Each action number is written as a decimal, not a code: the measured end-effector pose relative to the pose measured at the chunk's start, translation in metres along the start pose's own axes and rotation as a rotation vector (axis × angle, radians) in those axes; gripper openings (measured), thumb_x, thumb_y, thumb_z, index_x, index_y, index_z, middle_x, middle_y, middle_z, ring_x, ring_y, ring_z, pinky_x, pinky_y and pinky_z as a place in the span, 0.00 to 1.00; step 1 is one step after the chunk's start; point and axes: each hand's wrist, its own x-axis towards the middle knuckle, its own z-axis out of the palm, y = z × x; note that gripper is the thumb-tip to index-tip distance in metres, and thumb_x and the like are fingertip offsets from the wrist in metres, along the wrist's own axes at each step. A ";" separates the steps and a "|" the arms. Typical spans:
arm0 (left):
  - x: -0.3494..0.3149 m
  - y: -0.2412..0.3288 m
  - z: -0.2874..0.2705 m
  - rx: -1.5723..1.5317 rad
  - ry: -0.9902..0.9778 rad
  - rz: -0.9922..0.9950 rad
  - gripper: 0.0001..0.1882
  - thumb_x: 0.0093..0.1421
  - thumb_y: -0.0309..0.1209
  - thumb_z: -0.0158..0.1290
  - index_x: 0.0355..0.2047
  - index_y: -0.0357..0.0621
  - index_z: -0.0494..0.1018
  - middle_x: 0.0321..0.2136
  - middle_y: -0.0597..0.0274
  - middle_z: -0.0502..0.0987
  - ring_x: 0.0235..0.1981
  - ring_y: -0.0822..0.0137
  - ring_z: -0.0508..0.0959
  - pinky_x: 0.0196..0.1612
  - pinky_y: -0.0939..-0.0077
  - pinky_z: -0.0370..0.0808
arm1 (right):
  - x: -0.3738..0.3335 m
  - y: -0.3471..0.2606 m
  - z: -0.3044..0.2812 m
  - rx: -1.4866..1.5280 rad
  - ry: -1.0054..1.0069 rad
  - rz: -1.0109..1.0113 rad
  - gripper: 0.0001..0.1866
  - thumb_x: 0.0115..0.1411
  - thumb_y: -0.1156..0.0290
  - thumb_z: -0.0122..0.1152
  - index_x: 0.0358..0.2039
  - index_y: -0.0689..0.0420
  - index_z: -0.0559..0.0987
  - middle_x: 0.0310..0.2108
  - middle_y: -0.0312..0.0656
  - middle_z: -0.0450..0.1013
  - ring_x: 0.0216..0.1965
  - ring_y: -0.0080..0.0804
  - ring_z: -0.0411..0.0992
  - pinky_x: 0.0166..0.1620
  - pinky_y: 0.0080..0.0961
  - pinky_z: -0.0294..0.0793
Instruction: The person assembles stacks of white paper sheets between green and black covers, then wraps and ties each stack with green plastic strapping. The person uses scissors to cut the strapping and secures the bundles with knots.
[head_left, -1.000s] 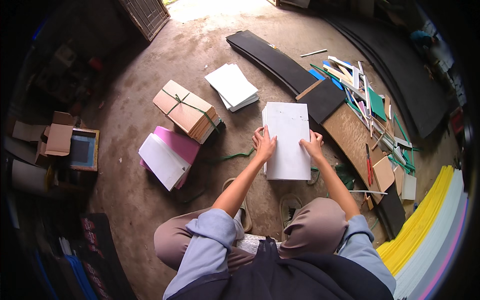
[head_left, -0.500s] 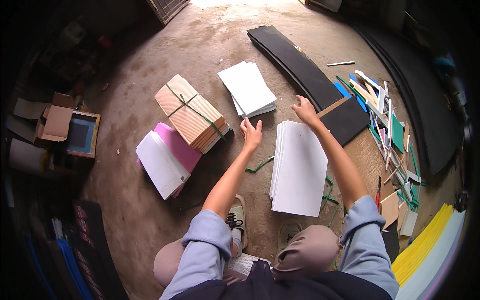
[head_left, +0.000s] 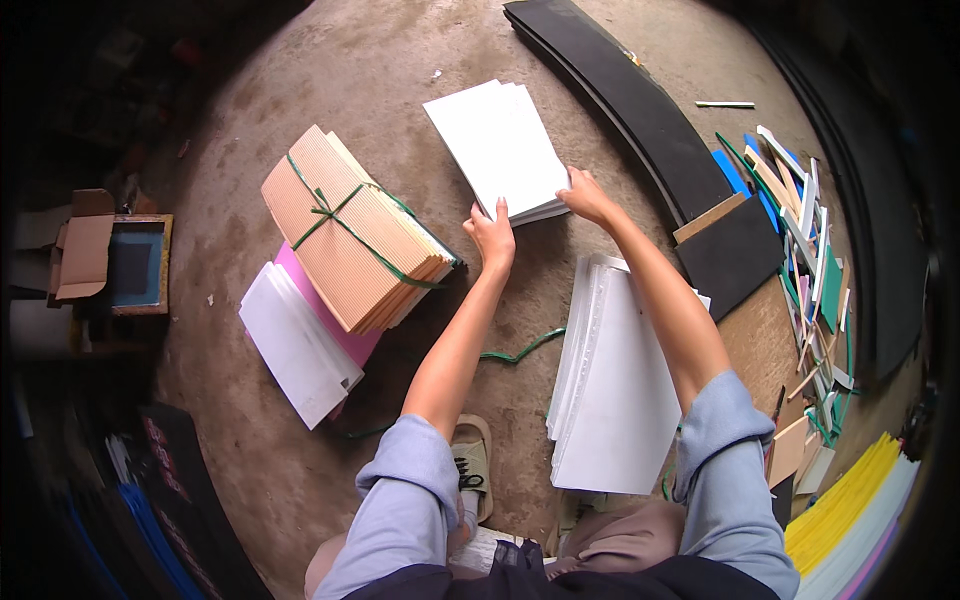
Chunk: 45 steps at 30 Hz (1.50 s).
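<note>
A stack of white rectangular sheets (head_left: 498, 150) lies ahead of me on the floor. My left hand (head_left: 491, 238) grips its near left corner, thumb on top. At its near right corner, my right hand (head_left: 588, 196) pinches the edge; the fingertips beneath are hidden. Under my right forearm is a taller pile of white sheets (head_left: 620, 385), its layers fanned out at the left side. To the left sits a tan ribbed bundle (head_left: 350, 225) tied crosswise with green strap. Beside it, more white sheets (head_left: 298, 345) rest on pink sheets (head_left: 325, 305).
Long black slabs (head_left: 630, 110) stretch along the right, with a loose heap of coloured offcut strips (head_left: 815, 270) beyond. Green strap (head_left: 525, 352) trails on the floor between the piles. An open cardboard box (head_left: 88, 245) stands far left. Yellow sheets (head_left: 845, 505) lie at lower right.
Both hands have reached forward and closed on the near corners of the far white stack. The view has shifted, and the near white pile now looks fanned out.
</note>
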 end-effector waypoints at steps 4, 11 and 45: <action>-0.009 0.029 0.002 -0.547 -0.062 0.045 0.20 0.60 0.32 0.44 0.49 0.35 0.56 0.40 0.53 0.67 0.33 0.65 0.73 0.30 0.78 0.75 | -0.014 -0.007 -0.018 -0.024 0.033 -0.061 0.31 0.52 0.62 0.52 0.52 0.69 0.59 0.52 0.63 0.56 0.55 0.52 0.56 0.57 0.36 0.56; -0.076 0.060 -0.023 -0.797 -0.461 0.031 0.17 0.60 0.37 0.45 0.45 0.43 0.59 0.35 0.65 0.69 0.30 0.75 0.71 0.32 0.82 0.72 | -0.079 -0.066 -0.103 0.334 0.175 0.000 0.40 0.49 0.57 0.59 0.54 0.69 0.54 0.46 0.58 0.64 0.47 0.40 0.67 0.50 0.30 0.66; -0.272 -0.010 -0.076 0.287 -0.401 0.429 0.37 0.51 0.45 0.51 0.59 0.47 0.52 0.58 0.58 0.50 0.58 0.55 0.46 0.54 0.50 0.48 | -0.380 0.043 -0.053 0.581 0.122 0.432 0.31 0.50 0.77 0.49 0.56 0.63 0.56 0.54 0.50 0.56 0.54 0.38 0.56 0.56 0.34 0.55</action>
